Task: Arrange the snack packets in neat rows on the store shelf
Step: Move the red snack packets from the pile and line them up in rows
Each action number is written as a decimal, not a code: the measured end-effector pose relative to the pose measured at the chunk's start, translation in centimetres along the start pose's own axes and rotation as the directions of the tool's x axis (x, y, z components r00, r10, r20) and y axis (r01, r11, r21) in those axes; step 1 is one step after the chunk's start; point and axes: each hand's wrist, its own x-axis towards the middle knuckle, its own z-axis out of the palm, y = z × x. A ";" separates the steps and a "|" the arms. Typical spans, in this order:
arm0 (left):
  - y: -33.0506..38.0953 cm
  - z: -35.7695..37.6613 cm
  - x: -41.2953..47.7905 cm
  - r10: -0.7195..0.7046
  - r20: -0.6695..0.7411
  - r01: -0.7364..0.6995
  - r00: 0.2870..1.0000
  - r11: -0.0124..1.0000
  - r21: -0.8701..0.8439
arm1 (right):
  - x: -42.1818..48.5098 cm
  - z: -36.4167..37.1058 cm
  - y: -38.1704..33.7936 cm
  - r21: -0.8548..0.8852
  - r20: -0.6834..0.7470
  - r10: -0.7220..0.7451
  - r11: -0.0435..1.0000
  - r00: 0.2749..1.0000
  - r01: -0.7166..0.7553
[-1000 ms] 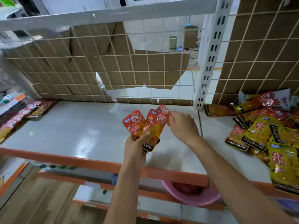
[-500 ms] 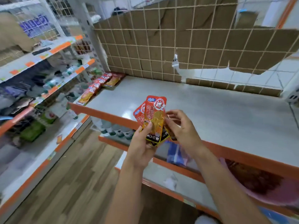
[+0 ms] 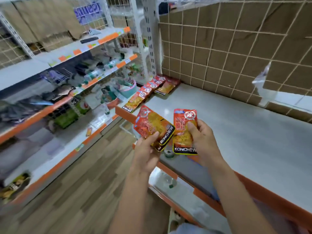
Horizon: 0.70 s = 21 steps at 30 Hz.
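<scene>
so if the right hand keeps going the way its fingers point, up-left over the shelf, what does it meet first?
Probably the row of red packets at the shelf's far-left end. The right hand holds one packet, and the shelf surface between looks bare. Depth is hard to judge from one view.

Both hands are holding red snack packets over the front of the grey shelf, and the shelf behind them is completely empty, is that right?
Not quite. The head view shows a row of red snack packets already at the far-left end of the grey shelf. The left hand and right hand do hold packets.
</scene>
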 end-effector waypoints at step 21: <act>14.1 -0.7 21.5 -0.092 0.099 0.049 0.991 0.928 0.370 | 21.3 8.2 -0.1 -0.134 -0.333 0.057 0.985 0.941 -0.107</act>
